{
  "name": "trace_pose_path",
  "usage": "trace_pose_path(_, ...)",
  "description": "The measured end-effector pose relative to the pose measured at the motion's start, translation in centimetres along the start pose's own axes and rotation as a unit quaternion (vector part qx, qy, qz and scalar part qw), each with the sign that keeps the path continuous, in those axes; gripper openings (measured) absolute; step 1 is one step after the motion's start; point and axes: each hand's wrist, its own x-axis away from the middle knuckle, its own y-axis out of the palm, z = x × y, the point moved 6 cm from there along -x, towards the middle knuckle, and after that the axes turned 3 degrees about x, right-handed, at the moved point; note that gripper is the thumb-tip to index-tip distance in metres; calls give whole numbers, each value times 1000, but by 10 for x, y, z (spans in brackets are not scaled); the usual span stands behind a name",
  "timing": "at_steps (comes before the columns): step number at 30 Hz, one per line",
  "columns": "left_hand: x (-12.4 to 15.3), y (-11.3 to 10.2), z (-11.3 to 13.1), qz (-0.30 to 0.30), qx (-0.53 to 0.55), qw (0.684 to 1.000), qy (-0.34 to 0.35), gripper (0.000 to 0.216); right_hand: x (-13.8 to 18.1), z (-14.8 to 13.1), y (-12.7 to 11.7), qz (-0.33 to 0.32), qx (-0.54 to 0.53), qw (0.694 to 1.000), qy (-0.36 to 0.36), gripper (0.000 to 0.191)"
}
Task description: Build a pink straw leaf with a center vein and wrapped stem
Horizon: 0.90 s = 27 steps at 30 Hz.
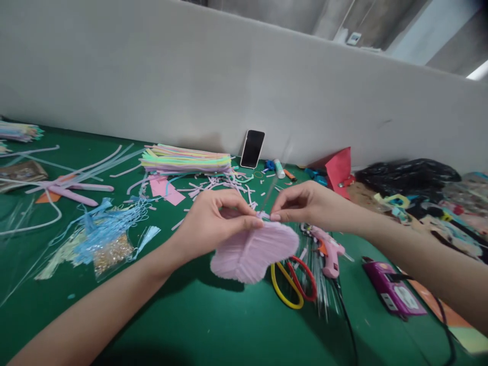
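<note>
A fuzzy pink fan-shaped piece made of pipe cleaners [247, 252] hangs in the air over the green table. My left hand [217, 221] pinches its top edge between thumb and fingers. At the same top edge, the thumb and fingertips of my right hand [305, 203] are pressed together by short lilac ends; what lies between them is too small to make out. A thin clear rod [272, 190] rises blurred between the two hands. Below the pink piece lie red-and-yellow-handled scissors [287, 287] on several clear sticks [324, 300].
A pink glue gun [330, 254] with a black cord lies right of the scissors, near a purple box [394, 290]. Behind are a pipe-cleaner bundle [186, 160], a propped phone [252, 149] and lilac scraps. Blue tassels [102, 231] and a bead bag [112, 255] lie left.
</note>
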Motion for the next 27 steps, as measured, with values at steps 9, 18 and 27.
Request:
trace_pose_path(9, -21, 5, -27, -49, -218, 974, -35, 10, 37, -59, 20, 43, 518, 832, -193, 19)
trace_pose_path(18, -11, 41, -16, -214, -209, 954, -12, 8, -10, -70, -1, -67, 437, 887, -135, 16)
trace_pose_path(27, 3, 17, 2, -224, -106, 969, -1, 4, -5, 12, 7, -127, 41, 991, 8, 25)
